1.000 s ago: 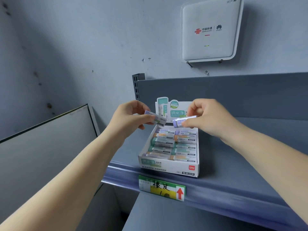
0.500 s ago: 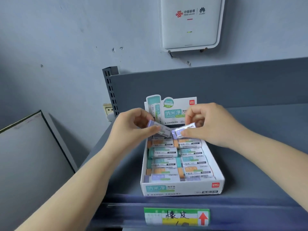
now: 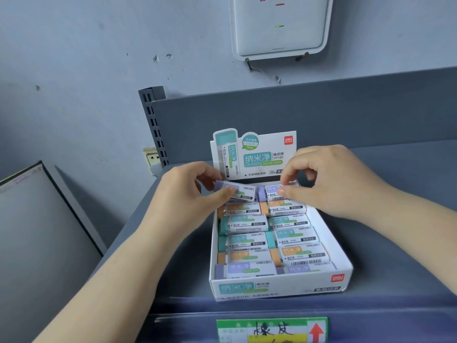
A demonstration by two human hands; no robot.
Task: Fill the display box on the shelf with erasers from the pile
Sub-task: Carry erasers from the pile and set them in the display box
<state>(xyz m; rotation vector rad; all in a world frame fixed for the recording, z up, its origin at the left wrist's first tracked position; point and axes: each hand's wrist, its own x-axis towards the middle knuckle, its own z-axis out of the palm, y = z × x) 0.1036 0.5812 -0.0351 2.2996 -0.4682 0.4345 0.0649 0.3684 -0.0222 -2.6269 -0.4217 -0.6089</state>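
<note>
Each of the hands, left hand [image 3: 190, 194] and right hand [image 3: 329, 184], pinches a purple eraser [image 3: 237, 190] by its long edges over the display box [image 3: 279, 288]; small, light and sleeve-wrapped, they likely suit fingertip grips.

the display box [image 3: 277, 289] header card reads "纳米净 eraser", "橡皮擦 vp195", "color" and "36", with a red "deli" logo. the erasers [image 3: 294, 256] inside show "deli" on their sleeves and barcodes. the green and yellow shelf label [image 3: 272, 330] carries handwritten "橡皮" beside a red up arrow.

Glossy printed cardboard display box [image 3: 279, 288] sits on a matt grey metal shelf [image 3: 395, 243].
</note>
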